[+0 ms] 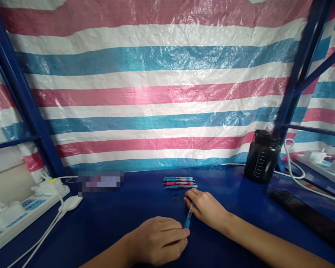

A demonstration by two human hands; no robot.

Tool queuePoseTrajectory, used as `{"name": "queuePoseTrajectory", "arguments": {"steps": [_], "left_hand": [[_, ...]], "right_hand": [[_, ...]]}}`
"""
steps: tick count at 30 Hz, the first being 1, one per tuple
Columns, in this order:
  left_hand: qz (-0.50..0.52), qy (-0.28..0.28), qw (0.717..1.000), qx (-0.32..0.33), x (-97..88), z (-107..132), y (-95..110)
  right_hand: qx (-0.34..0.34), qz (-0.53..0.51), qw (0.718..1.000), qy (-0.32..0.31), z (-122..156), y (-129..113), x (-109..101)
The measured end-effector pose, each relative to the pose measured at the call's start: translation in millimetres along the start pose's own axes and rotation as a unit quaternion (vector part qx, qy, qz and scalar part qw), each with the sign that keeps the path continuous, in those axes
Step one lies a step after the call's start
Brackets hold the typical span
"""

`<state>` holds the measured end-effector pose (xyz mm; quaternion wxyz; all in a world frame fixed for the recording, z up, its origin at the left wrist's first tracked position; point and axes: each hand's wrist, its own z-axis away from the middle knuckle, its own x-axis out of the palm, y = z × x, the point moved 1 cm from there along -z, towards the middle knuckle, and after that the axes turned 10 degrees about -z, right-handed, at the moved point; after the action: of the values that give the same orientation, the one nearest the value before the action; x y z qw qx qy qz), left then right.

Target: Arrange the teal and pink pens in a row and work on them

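Observation:
A blue pen (189,215) lies between my two hands above the blue tabletop (123,219). My right hand (205,208) is closed around its upper part. My left hand (159,240) is curled, its fingertips pinching the pen's lower blue end. Just beyond the hands, several pens (179,182) in teal and pink lie side by side in a neat row. Two small dark parts (175,197) lie between that row and my right hand.
A dark water bottle (262,156) stands at the back right beside white cables (293,167). A black flat device (309,216) lies at the right edge. White power strips (19,217) with plugs sit at the left. A striped tarp (156,93) closes the back.

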<state>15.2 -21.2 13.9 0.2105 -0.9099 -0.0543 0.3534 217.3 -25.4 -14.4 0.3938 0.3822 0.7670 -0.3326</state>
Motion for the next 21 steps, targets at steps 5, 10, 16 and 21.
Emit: {"name": "queuePoseTrajectory", "arguments": {"steps": [5, 10, 16, 21], "left_hand": [[-0.007, 0.003, 1.000, -0.005, 0.9, 2.3, 0.0], [-0.007, 0.007, 1.000, -0.018, 2.0, 3.9, -1.4], [0.004, 0.014, 0.999, -0.029, 2.3, 3.8, 0.7], [0.003, 0.008, 1.000, -0.024, 0.9, 2.8, -0.1]], "right_hand": [[-0.008, 0.011, 1.000, -0.016, 1.2, -1.6, -3.8], [0.005, 0.036, 0.999, -0.027, 0.8, -2.4, 0.1], [0.001, 0.009, 1.000, -0.030, 1.4, 0.8, 3.2], [-0.009, -0.011, 1.000, -0.026, 0.9, 3.9, 1.6]]}}
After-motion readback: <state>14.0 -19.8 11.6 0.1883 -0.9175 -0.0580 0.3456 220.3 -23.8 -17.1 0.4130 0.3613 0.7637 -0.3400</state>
